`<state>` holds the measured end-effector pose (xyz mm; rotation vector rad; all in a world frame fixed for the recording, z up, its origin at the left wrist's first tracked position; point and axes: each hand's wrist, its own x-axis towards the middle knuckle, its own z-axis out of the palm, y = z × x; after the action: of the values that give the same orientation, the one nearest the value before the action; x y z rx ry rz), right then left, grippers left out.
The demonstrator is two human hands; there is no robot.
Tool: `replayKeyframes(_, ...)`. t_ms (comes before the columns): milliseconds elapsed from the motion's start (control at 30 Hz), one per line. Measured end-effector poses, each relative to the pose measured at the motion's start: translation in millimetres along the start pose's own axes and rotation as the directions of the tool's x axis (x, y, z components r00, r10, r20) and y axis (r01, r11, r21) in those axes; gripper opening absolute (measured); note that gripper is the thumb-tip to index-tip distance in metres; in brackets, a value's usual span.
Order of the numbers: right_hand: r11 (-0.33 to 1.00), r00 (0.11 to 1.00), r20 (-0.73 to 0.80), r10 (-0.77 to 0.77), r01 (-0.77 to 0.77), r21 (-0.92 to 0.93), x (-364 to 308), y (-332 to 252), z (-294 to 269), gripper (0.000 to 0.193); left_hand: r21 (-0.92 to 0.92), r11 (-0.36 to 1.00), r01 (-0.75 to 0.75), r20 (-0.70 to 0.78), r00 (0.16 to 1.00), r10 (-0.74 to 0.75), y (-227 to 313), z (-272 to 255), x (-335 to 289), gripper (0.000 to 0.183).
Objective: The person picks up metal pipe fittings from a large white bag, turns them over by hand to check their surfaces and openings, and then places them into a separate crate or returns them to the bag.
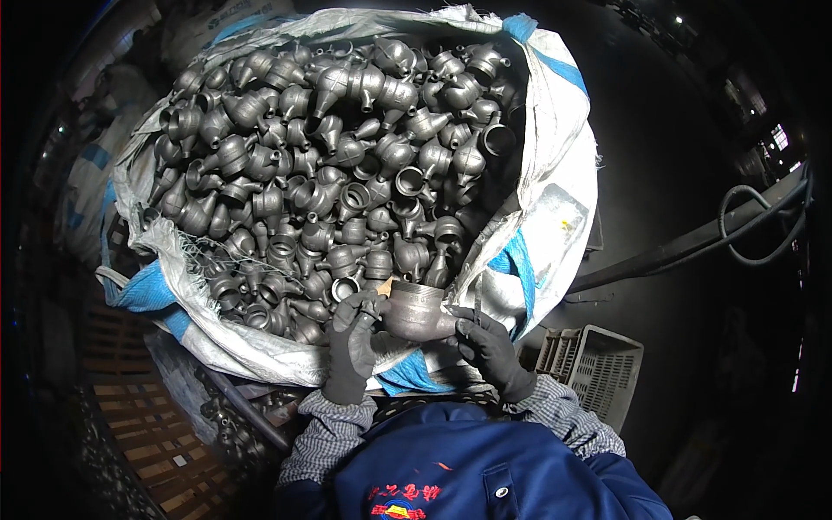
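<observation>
Between my hands is a dull grey metal casting (414,312), round-bodied, with a wide collar at the top and a narrow spout at its right. My gloved left hand (352,345) grips its left side. The gloved fingers of my right hand (490,348) close around the spout end. A small tan patch (384,287) shows by my left fingertips; what it is, I cannot tell. Just beyond my hands, many similar castings (347,156) fill a large white woven bulk bag (555,173) with blue straps. They lie jumbled, some with their round mouths facing up.
Right of the bag stands a grey plastic crate (611,368) with slotted sides. A long dark bar (667,256) with a looped cable (763,227) reaches in from the right. Brown slatted crating (152,425) lies at the lower left, near small metal pieces (238,433) below the bag.
</observation>
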<state>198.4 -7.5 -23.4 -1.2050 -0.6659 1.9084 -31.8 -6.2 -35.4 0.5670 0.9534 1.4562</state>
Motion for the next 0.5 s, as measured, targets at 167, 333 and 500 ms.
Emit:
replayKeyframes(167,1.000,0.999,0.037,0.006,-0.006,0.010,1.6,-0.6,-3.3,0.032,-0.001,1.000,-0.030,0.052,0.998,0.030,-0.2,-3.3,0.5,0.028)
replayKeyframes(333,0.999,0.999,0.012,0.038,-0.038,-0.023,-0.2,-6.5,4.0,0.034,0.007,0.999,-0.046,0.061,0.997,0.046,17.1,13.3,-3.0,0.033)
replayKeyframes(500,0.996,0.996,0.009,0.085,-0.085,-0.002,0.0,-5.2,2.3,0.035,0.075,0.996,-0.057,0.047,0.997,0.053,8.8,1.4,-0.2,0.030)
